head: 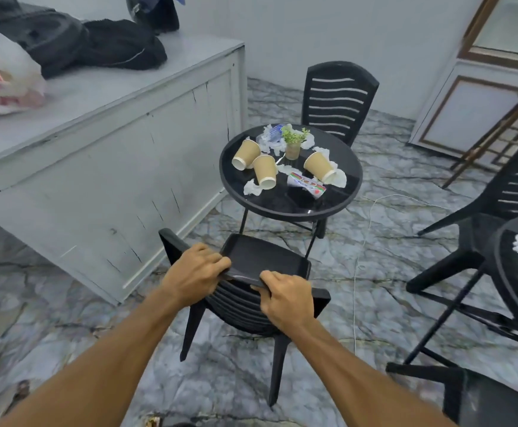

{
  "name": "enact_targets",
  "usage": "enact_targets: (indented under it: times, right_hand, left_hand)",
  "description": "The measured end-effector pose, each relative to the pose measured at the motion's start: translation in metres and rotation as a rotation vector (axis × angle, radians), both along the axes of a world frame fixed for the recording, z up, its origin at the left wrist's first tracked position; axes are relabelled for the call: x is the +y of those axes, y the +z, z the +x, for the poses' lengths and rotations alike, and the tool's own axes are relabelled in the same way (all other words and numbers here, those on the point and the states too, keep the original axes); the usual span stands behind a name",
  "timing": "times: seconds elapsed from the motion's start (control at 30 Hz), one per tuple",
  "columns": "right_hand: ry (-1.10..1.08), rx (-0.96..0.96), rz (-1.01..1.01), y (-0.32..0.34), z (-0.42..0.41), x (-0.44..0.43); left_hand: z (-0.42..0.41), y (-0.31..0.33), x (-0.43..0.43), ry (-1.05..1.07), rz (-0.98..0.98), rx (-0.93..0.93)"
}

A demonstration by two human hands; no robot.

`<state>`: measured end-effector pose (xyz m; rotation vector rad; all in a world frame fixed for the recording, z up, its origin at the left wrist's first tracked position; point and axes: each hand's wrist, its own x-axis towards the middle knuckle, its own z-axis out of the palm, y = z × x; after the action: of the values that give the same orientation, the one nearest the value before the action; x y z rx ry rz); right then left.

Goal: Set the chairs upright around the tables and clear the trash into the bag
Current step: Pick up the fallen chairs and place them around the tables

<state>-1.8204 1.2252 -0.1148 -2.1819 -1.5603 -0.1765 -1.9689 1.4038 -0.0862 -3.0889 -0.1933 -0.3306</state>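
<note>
I take the round table (291, 208) as my mark. To its left runs a grey counter (103, 143) with a plastic bag (2, 72) on its far left end, cut by the frame edge; whether that is the trash bag I cannot say. On this side of the table stands the near chair (263, 260), its seat facing the table. My left hand (197, 274) is closed over the top rail of its back at the left corner, and my right hand (285, 298) is clamped on the same rail toward the right.

I judge this the chair-setting step: the chair looks upright, so the next move calls for sliding it squarely toward the table and letting go. On the table lie three paper cups (263, 175), crumpled napkins (253, 186) and a wrapper (307, 184), none cleared. Beyond the table a second chair (337, 100) stands upright. To the right of the table a tipped chair (479, 241) leans, partly hidden behind a second table (507, 251), itself cut off.
</note>
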Motion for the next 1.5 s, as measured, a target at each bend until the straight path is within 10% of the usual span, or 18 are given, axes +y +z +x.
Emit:
enact_targets:
  times: [0.27, 0.43, 0.63, 1.37, 1.5]
  right_hand:
    - [0.063, -0.02, -0.118, -0.03, -0.095, 0.035]
    - [-0.014, 0.036, -0.089, -0.002, -0.036, 0.042]
    - [0.112, 0.073, -0.527, 0.021, 0.011, 0.022]
    - [-0.079, 0.131, -0.093, -0.026, -0.067, 0.034]
    - [0.041, 0.125, -0.169, -0.022, -0.052, 0.056]
  left_hand:
    - [-0.073, -0.019, 0.025, 0.355, -0.054, 0.525]
    - [-0.011, 0.011, 0.024, 0.331, -0.101, 0.421]
    - [0.005, 0.017, 0.012, 0.27, -0.122, 0.52]
    - [-0.049, -0.005, 0.047, 0.232, 0.27, 0.454]
    - [-0.051, -0.004, 0.058, 0.396, 0.095, 0.445]
